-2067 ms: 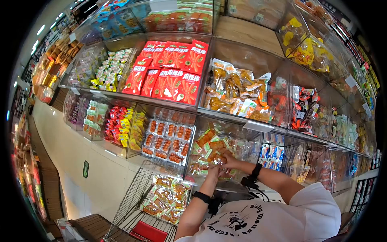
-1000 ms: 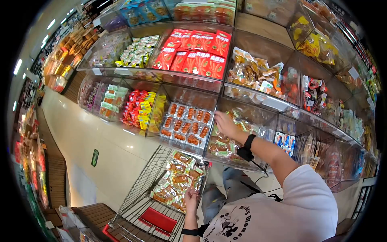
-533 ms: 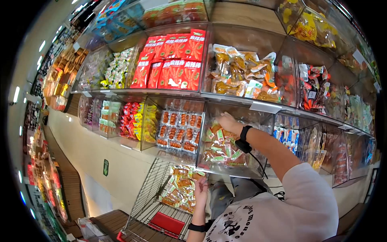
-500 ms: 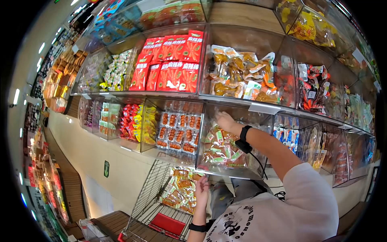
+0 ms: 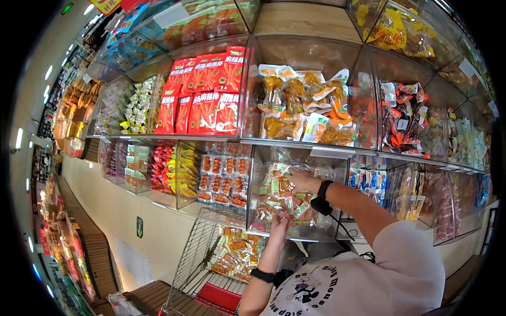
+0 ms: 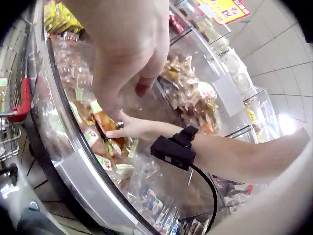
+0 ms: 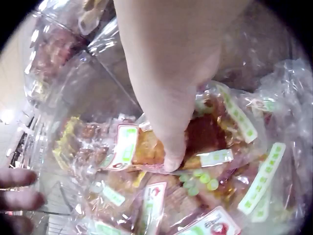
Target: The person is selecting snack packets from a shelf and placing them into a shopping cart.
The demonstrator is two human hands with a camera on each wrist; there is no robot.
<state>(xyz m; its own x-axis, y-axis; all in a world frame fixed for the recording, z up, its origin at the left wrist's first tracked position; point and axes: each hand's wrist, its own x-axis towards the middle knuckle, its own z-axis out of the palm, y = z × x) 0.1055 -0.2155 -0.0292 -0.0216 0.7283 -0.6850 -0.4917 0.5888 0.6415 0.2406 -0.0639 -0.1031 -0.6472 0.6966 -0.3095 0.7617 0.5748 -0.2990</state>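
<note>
Clear packets of brown snacks with green-and-white labels [image 5: 271, 197] [image 7: 254, 178] fill a lower bin. Inside it the right hand [image 5: 304, 181] [image 6: 142, 128] [image 7: 168, 88] pinches one packet [image 6: 103, 122] [image 7: 149, 147], its thumb lying over the wrapping; its other fingers are mostly hidden in the right wrist view. The left hand [image 5: 281, 222] [image 6: 129, 49] hangs over the bin's front part, fingers loosely bent and holding nothing visible; its fingertips [image 7: 22, 196] show at the left edge of the right wrist view, apart from the packet.
A shopping cart [image 5: 184, 263] [image 6: 22, 105] with similar packets [image 5: 234, 253] stands left of the person. The bin's clear front rim [image 6: 93, 161] curves below the hands. Above are bins of red bags [image 5: 203, 95] and wrapped drumsticks [image 5: 295, 100]; left is a bin of sausage packs [image 5: 224, 179].
The left hand has risen from beside the cart to the bin. The right hand has moved from the bin's back toward its middle and now has a packet. The head view has shifted slightly.
</note>
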